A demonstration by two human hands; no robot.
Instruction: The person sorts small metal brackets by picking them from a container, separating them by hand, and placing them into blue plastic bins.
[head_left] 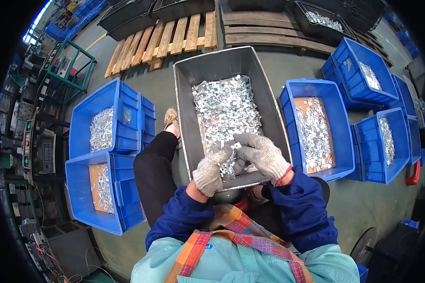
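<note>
A grey bin stands between my knees, with a heap of small shiny metal parts inside. Both hands wear grey-white knitted gloves and are over the near end of the heap. My left hand is at the left, its fingers curled in beside some metal parts. My right hand has its fingers bent, with a small metal piece at the fingertips. The two hands' fingertips are close together. What lies under the curled fingers is hidden.
Blue crates with metal parts stand at the left and right. Wooden pallets with black bins lie beyond. A green metal frame and machines are at the far left. My foot is beside the grey bin.
</note>
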